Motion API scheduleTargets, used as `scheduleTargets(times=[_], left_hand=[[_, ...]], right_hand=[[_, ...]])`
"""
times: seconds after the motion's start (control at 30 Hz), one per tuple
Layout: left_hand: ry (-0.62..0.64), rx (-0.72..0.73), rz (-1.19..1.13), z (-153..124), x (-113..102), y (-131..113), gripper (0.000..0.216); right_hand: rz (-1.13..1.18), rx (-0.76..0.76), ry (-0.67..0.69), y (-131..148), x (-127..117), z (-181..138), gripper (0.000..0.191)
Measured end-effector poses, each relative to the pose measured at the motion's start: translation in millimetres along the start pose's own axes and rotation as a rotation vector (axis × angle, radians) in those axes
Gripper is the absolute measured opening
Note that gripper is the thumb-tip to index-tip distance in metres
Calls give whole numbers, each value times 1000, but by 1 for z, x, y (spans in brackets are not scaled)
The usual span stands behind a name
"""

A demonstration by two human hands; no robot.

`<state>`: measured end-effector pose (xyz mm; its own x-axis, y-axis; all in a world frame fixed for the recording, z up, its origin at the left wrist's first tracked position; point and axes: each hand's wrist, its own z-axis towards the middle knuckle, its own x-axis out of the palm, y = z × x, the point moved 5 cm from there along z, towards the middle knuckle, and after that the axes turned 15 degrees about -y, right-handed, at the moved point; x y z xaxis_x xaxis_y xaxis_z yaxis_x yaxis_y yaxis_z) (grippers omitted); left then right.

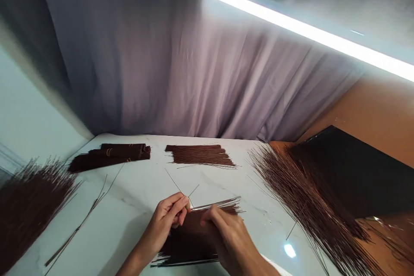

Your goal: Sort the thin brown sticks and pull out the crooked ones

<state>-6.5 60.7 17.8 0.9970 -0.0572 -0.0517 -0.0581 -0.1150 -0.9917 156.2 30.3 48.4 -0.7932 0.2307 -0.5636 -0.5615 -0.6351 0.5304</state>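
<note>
My left hand (171, 212) is closed in a pinch. Thin dark sticks (174, 180) poke out from its fingertips at crossing angles. Close beside it, my right hand (226, 228) is curled with its fingers bent inward. Whatever those fingers hold is hidden from this angle. Beneath both hands a flat pile of thin dark brown sticks (189, 241) lies on the white marbled table (129, 200). A few stick ends jut out past the pile at its upper right.
Tied dark bundles (119, 155) lie at the back left, beside a loose stack of sticks (200, 155). Large heaps of long sticks spread at left (32, 211) and right (310, 207). Several loose strands (79, 226) lie left. A black panel (352, 172) stands right; a curtain (181, 73) hangs behind.
</note>
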Motion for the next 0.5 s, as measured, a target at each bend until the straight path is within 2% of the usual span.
scheduleTargets(times=[0.07,0.1,0.17,0.2,0.27,0.33,0.4,0.47,0.5], left_hand=[[37,-28,-19,-6,1,2,44],[61,-26,-10,-11,4,3,44],[110,-17,23,-20,12,6,45],[129,-16,42,-23,15,7,45],[130,-15,66,-22,17,11,45],[53,0,62,-13,10,11,45],[-63,35,50,-3,-3,7,45],[-101,59,55,1,-13,2,43],[-82,52,59,0,-15,0,43]], right_hand=[[87,47,91,-13,13,-16,24],[125,55,166,-21,16,-14,23],[154,32,281,-32,13,10,21],[136,-3,290,-35,7,29,21],[48,-137,259,-29,-5,60,22],[-54,-266,177,-13,-9,66,22],[-87,-283,54,-1,-3,44,20],[-9,-167,-63,-2,7,10,22],[49,-93,-83,-8,12,-5,22]])
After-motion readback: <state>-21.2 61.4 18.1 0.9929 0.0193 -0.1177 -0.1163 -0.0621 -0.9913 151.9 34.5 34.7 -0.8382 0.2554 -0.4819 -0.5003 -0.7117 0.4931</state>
